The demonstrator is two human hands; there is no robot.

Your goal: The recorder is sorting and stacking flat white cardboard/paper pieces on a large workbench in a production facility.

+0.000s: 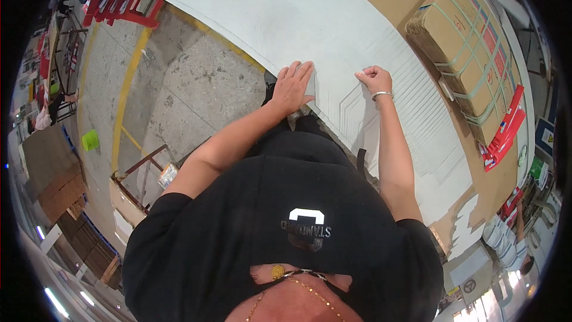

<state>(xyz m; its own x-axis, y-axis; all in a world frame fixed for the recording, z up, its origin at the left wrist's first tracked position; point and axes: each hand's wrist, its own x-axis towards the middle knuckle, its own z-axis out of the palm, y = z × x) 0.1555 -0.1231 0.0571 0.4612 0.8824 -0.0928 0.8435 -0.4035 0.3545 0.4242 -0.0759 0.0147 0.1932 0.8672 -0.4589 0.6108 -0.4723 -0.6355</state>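
Nearest me, at the lower centre, is the person's black T-shirt, its wearer close up against the work. Around the middle of the frame the left hand is opened out, fingers together, palm down at the near edge of the broad white sheet, gripping nothing. Right of centre, the right hand is curled over the same sheet, thumb and forefinger drawn together below a pale bracelet; whether something thin is pinched there, I can't tell. The white sheet sweeps from the upper left down to the lower right, with fine parallel lines beside the right wrist, drawn or laid on, I can't say which.

To my mind, good work here wants the left palm flat and steady so the sheet won't creep, and the right fingertips light, with the forearm clear of those lines.

Farther out, a strapped cardboard carton and a red plastic packet sit at the right; red plastic stools stand at the upper left, and a green roll is at the left.
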